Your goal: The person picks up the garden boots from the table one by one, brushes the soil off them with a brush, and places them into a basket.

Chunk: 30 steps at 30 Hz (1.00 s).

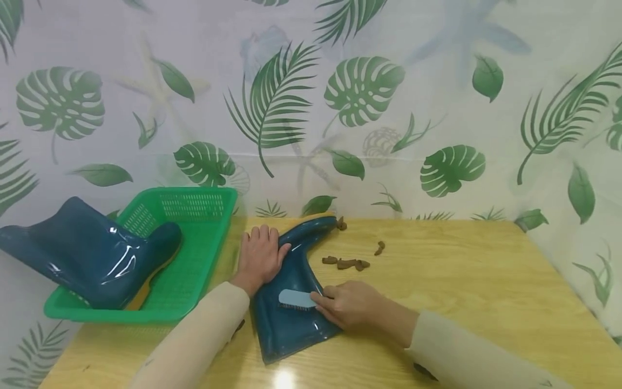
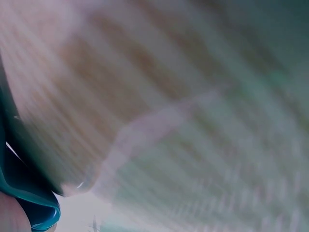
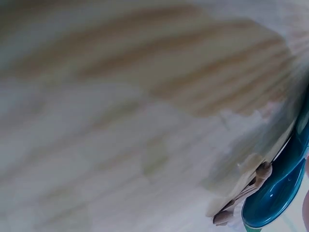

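A dark blue rubber rain boot [image 1: 291, 270] with a yellow sole lies on its side on the table, toe toward the back right and shaft opening toward the front. At its heel end my left hand [image 1: 262, 254] holds it, thumb on the upper. My right hand [image 1: 352, 305] pinches the handle of a light blue brush [image 1: 296, 299], whose dark bristles face the boot's shaft. In the left wrist view, part of the boot [image 2: 36, 208] shows at the lower left; in the right wrist view, the boot [image 3: 275, 198] shows at the lower right.
A green plastic basket [image 1: 221, 237] stands on the left, with a second blue rain boot [image 1: 97, 254] leaning in it over the left rim. Several small brown clumps [image 1: 346, 264] lie on the wooden table [image 1: 461, 281] right of the boot. A leaf-patterned cloth [image 1: 389, 162] hangs behind.
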Tool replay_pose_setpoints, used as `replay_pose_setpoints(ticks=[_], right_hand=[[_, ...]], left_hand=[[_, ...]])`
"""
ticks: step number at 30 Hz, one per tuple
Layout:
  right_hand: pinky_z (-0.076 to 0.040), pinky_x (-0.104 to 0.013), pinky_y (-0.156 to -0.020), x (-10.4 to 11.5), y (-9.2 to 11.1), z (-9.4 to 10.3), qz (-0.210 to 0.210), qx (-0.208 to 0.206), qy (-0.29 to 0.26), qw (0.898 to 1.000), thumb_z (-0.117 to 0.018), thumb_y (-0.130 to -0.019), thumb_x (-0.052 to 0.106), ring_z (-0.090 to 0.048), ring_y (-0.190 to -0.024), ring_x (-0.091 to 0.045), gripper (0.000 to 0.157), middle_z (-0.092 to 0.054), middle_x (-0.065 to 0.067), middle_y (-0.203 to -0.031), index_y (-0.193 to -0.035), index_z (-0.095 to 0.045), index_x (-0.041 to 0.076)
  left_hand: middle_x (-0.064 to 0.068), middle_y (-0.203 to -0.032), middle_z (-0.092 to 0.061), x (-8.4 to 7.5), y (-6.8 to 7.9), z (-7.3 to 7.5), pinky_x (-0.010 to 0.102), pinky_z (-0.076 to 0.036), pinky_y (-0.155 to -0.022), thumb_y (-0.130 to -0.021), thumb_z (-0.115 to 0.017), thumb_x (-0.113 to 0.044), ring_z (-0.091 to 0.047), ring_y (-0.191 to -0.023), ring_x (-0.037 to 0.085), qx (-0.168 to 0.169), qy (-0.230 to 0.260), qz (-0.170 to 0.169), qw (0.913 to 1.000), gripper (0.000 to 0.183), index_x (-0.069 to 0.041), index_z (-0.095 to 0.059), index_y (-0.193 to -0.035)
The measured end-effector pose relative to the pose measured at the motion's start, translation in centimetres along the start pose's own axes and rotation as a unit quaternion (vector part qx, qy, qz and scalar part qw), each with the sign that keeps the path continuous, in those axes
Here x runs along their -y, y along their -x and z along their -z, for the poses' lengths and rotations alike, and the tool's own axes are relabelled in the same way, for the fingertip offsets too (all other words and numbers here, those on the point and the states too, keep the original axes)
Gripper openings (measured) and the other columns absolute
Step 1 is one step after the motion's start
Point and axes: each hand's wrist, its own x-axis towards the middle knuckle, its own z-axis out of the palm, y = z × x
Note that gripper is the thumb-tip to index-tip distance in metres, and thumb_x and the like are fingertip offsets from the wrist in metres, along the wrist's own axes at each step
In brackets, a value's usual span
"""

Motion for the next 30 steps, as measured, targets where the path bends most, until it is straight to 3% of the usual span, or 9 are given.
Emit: replay_pose_setpoints(ticks=[3, 6, 11, 15, 18, 20, 25, 30], right_hand=[[-0.048, -0.018, -0.051, 0.2, 0.5, 0.3, 0.03, -0.019, -0.037, 0.999, -0.051, -0.104, 0.028, -0.06, -0.057, -0.003, 0.031, -0.067, 0.004, -0.078, -0.116, -0.074, 0.011], [-0.046, -0.015, -0.052, 0.3, 0.6, 0.3, 0.025, -0.034, -0.065, 0.997, -0.052, -0.104, 0.028, -0.057, -0.057, -0.001, 0.031, -0.065, 0.006, -0.076, -0.117, -0.074, 0.011], [-0.035, -0.015, -0.05, 0.3, 0.0, -0.2, -0.07, -0.027, -0.077, 0.994, -0.066, -0.097, 0.028, -0.038, -0.053, 0.0, 0.026, -0.055, 0.006, -0.071, -0.117, -0.076, 0.016], [-0.037, -0.018, -0.048, 0.3, -0.7, -0.6, -0.143, -0.013, -0.044, 0.989, -0.07, -0.094, 0.029, -0.043, -0.053, -0.003, 0.026, -0.059, 0.003, -0.074, -0.116, -0.077, 0.018], [-0.039, -0.021, -0.047, 0.2, -0.9, -0.9, -0.167, -0.006, -0.024, 0.986, -0.07, -0.093, 0.03, -0.047, -0.053, -0.005, 0.026, -0.062, 0.002, -0.077, -0.115, -0.077, 0.019], [-0.039, -0.022, -0.046, 0.1, -0.8, -0.9, -0.156, -0.003, -0.024, 0.988, -0.069, -0.093, 0.03, -0.047, -0.052, -0.005, 0.025, -0.061, 0.002, -0.075, -0.115, -0.077, 0.018], [-0.044, -0.022, -0.049, -0.2, -0.2, -0.8, -0.065, 0.001, -0.041, 0.997, -0.065, -0.096, 0.026, -0.05, -0.051, -0.005, 0.025, -0.061, 0.003, -0.073, -0.114, -0.076, 0.013], [-0.048, -0.019, -0.052, -0.1, 0.4, -0.4, 0.018, -0.023, -0.091, 0.995, -0.06, -0.099, 0.023, -0.057, -0.055, -0.004, 0.026, -0.068, 0.004, -0.078, -0.115, -0.076, 0.011]], left_hand=[[0.011, -0.096, -0.047, 0.1, 0.0, 0.1, 0.046, -0.039, -0.082, -0.105, -0.033, -0.054, -0.046, -0.09, 0.029, 0.0, 0.002, -0.003, 1.0, 0.051, -0.007, -0.052, -0.112], [0.011, -0.096, -0.047, 0.4, 0.0, 0.2, 0.046, -0.039, -0.081, -0.105, -0.034, -0.053, -0.046, -0.09, 0.029, -0.002, -0.002, 0.0, 1.0, 0.05, -0.007, -0.052, -0.112], [0.011, -0.097, -0.048, 0.4, 0.2, 0.2, 0.046, -0.04, -0.081, -0.105, -0.034, -0.054, -0.047, -0.09, 0.03, -0.001, -0.004, -0.001, 1.0, 0.051, -0.007, -0.052, -0.111], [0.011, -0.099, -0.049, 0.2, 0.2, 0.2, 0.047, -0.041, -0.083, -0.105, -0.032, -0.054, -0.048, -0.092, 0.03, 0.002, -0.003, -0.002, 1.0, 0.052, -0.007, -0.053, -0.112], [0.012, -0.1, -0.05, 0.0, 0.2, 0.2, 0.048, -0.041, -0.085, -0.105, -0.031, -0.054, -0.049, -0.093, 0.031, 0.01, 0.001, -0.003, 1.0, 0.053, -0.007, -0.053, -0.113], [0.013, -0.1, -0.05, -0.1, 0.3, 0.2, 0.048, -0.041, -0.085, -0.105, -0.031, -0.054, -0.049, -0.093, 0.031, 0.011, 0.006, -0.002, 0.9999, 0.053, -0.006, -0.053, -0.113], [0.013, -0.098, -0.049, -0.1, 0.4, 0.2, 0.048, -0.041, -0.085, -0.105, -0.035, -0.053, -0.048, -0.093, 0.031, 0.001, 0.013, 0.002, 0.9999, 0.05, -0.006, -0.052, -0.111], [0.012, -0.097, -0.048, 0.0, 0.4, 0.2, 0.047, -0.04, -0.083, -0.105, -0.035, -0.053, -0.047, -0.091, 0.031, -0.002, 0.021, -0.006, 0.9998, 0.051, -0.006, -0.052, -0.11]])
